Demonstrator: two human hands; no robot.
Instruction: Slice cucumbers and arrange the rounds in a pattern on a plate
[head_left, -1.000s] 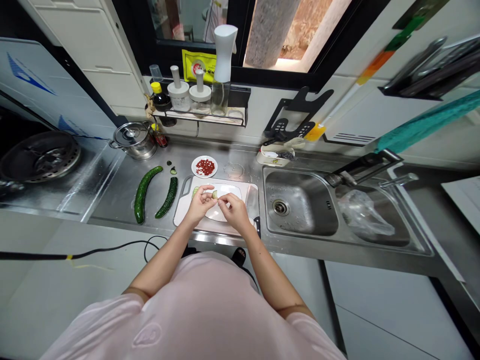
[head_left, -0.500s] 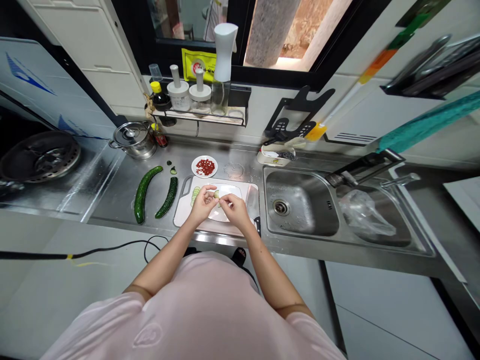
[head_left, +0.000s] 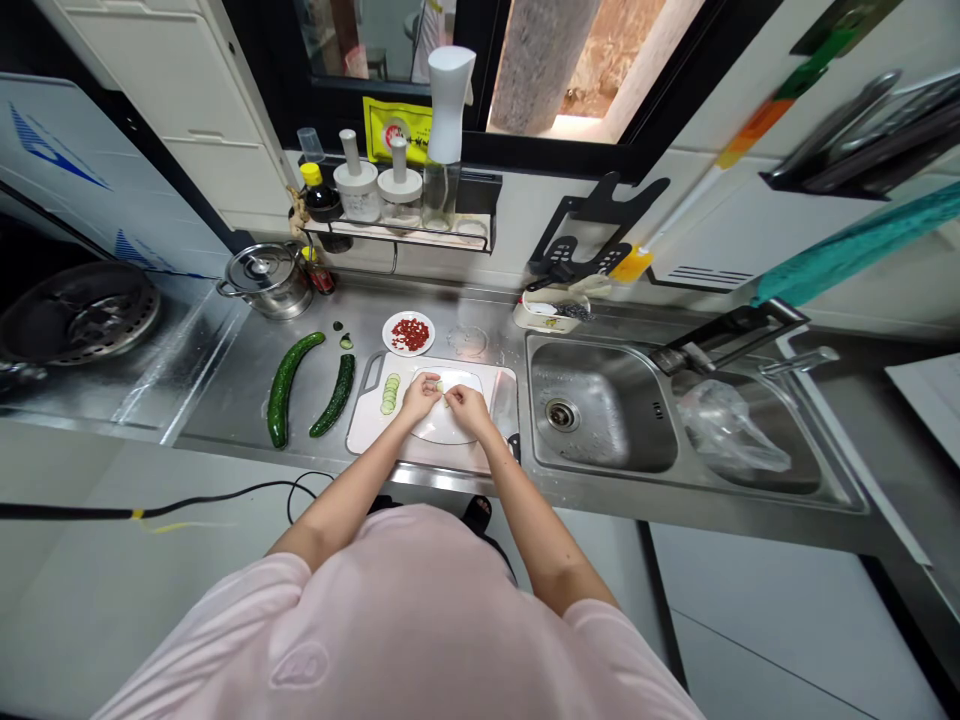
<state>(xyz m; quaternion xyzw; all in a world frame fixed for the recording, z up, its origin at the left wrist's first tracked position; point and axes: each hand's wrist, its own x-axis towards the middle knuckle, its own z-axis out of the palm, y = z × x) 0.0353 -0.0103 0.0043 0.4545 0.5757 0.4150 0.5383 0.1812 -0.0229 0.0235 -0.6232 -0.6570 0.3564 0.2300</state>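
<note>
Over a white plate [head_left: 444, 432], my left hand [head_left: 421, 397] and my right hand [head_left: 466, 409] come close together with bent fingers. Between their fingertips are pale green cucumber slices [head_left: 441, 388], partly hidden by the fingers. The plate rests on a white cutting board [head_left: 365, 425]. On the board's left part lies a short overlapping row of cucumber slices [head_left: 390, 393]. A knife [head_left: 514, 446] with a dark handle lies along the board's right edge.
Two whole green cucumbers, one long [head_left: 283, 392] and one shorter [head_left: 335, 397], lie left of the board. Behind it stands a small plate of chopped red pieces [head_left: 409, 334]. A steel pot [head_left: 268, 280] is back left; the sink [head_left: 600, 410] is right.
Both hands have shifted slightly to the right, further over the plate, with cucumber slices between them. The row of slices on the board is now uncovered.
</note>
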